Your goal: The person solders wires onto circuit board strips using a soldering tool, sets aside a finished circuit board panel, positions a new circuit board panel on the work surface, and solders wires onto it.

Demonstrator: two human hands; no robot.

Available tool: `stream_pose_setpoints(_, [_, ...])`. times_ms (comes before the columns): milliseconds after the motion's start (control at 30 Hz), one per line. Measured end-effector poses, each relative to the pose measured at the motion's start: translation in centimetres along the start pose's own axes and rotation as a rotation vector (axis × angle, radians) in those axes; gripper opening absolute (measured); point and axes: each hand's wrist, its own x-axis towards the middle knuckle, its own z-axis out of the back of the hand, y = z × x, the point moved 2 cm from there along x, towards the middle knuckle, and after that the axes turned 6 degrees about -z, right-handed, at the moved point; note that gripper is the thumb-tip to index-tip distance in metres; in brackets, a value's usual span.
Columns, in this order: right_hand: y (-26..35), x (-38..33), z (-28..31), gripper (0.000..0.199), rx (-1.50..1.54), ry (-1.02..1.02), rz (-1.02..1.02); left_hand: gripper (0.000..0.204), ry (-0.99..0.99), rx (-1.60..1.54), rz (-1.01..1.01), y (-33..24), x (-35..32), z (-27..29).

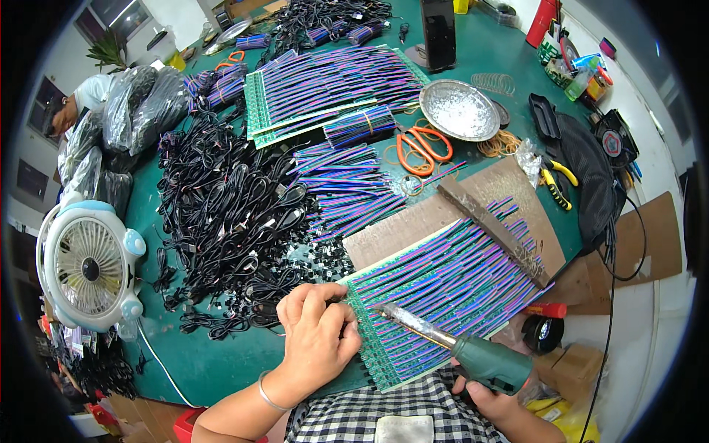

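A green circuit board panel [373, 376] lies at the front, covered with rows of purple, blue and black wires. My left hand [317, 332] is closed at the panel's left edge, its fingers curled and its fingertips pressed together. Whatever they pinch is hidden. My right hand [491, 402], partly hidden by the handle, grips a green-handled soldering gun [491, 362]. The gun's metal barrel slants up and left over the wires, its tip near the panel's left rows. A wooden bar [491, 229] rests across the wires' far ends, above a brown board [399, 229].
Black cables [229, 214] are heaped on the left beside a white fan [90, 258]. Behind lie wire bundles [343, 177], another wired panel [255, 111], orange scissors [422, 151], a metal dish [459, 111], yellow-handled pliers [557, 184] and an upright phone [439, 33]. A person [92, 92] sits far left.
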Motion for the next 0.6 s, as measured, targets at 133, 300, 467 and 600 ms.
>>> stream_pose_setpoints(133, [-0.06, -0.19, 0.04, 0.053, -0.013, 0.006, -0.037, 0.018, -0.029, -0.003, 0.009, 0.07, -0.04, -0.07])
stream_pose_setpoints(300, [-0.26, -0.26, 0.16, 0.051, -0.113, 0.06, -0.071, 0.018, -0.047, -0.015, 0.021, 0.01, -0.01, 0.03])
stream_pose_setpoints(467, [0.04, -0.32, -0.44, 0.047, -0.09, 0.038, -0.094, 0.018, -0.059, -0.027, 0.039, 0.08, -0.08, -0.18])
stream_pose_setpoints(600, [0.58, -0.23, -0.78, 0.044, -0.108, 0.003, -0.103, 0.017, -0.038, -0.026, 0.04, 0.07, -0.01, -0.31])
